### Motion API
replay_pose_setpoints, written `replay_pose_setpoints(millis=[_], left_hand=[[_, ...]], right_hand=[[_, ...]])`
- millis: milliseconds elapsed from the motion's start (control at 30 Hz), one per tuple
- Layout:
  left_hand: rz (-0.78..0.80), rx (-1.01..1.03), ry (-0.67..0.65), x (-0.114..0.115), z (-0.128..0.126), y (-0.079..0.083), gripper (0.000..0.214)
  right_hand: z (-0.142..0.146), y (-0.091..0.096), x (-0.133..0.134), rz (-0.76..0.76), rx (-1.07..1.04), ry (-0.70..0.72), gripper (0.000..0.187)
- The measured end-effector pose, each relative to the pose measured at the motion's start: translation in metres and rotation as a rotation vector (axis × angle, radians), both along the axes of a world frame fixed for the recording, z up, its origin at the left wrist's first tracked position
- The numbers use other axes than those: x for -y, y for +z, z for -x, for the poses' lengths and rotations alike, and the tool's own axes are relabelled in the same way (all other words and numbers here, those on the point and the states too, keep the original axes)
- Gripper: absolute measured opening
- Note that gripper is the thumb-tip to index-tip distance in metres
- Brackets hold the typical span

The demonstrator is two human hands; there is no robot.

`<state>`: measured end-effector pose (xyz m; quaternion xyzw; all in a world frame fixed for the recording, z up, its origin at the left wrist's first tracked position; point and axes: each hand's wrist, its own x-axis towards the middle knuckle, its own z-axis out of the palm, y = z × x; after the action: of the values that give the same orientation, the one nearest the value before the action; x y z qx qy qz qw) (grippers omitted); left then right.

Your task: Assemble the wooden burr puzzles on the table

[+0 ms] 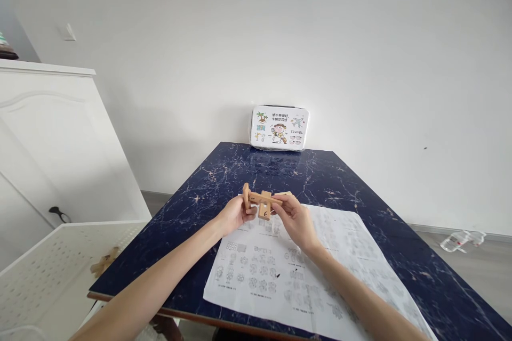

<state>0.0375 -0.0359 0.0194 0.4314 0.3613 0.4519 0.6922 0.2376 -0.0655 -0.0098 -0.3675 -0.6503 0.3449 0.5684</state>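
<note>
Wooden puzzle [261,203] up between both hands, only partly joined

Far left, a white cabinet [48,133], then a perforated white tray [60,248] carrying a spare wooden piece [104,262], well apart from the action; on to the left hand [235,214], fingers clamped on the puzzle's left end, just above the dark tabletop [192,208]; just a few bars crossed and seemingly locked, so early going by the look of it; right hand [296,219] next, fingers pinched on the right end, with another pale bar [285,193] peeking behind the knuckles, held or lying, cannot tell; diagram sheet [320,282] spread beneath, cartoon-printed case [280,128] propped at the far edge, plastic bottle [462,240] out on the floor at right; nothing crowding the hands
</note>
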Motion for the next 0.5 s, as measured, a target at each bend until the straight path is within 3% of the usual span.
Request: replay_pose_setpoints(millis=[133, 367, 500], left_hand=[[0.187, 0.053, 0.016, 0.0015, -0.0013, 0.0038, 0.021], [0.135, 0.015, 0.038, 0.0036, -0.0055, 0.0029, 0.021], [0.05, -0.072, -0.006, 0.0032, -0.0038, -0.0015, 0.04]], right_hand=[[0.0011, -0.0003, 0.002, 0.012, 0.05, -0.003, 0.035], [0.0022, -0.0034, 0.0011, 0.005, 0.091, -0.029, 0.034], [0.0017, -0.0067, 0.0001, -0.019, 0.15, -0.047, 0.033]])
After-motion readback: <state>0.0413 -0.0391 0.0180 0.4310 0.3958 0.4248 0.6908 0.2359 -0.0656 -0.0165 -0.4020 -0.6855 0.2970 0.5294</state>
